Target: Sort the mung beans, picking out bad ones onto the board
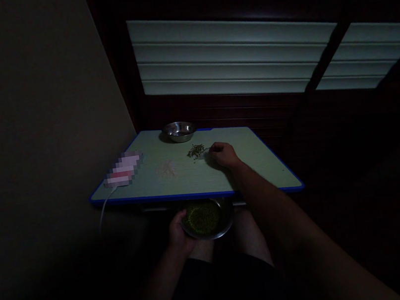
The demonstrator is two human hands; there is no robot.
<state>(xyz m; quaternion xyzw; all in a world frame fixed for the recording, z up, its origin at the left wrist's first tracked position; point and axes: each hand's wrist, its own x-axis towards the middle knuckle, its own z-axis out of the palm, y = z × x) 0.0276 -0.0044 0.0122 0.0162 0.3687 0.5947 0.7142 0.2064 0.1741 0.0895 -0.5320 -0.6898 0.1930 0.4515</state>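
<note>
My left hand (181, 234) grips the rim of a metal bowl (226, 221), which I hold just below the table's front edge. Small green beans (203, 217), like mung beans, lie in it. Over the table, my right hand (224, 154) is closed with its fingertips together, beside a small heap of dark seeds or beans (195, 150). Something thin and pale shows at its fingertips, too dim to name. To the left of that heap lies a thin scatter of whitish grains (166, 169).
A second metal bowl (179, 132) stands at the back of the pale, blue-edged table (258, 166). At the left lies a blurred pinkish phone-like object (123, 169) with a white cable (103, 209) hanging off the edge. A wall rises on the left, dark slatted panels behind.
</note>
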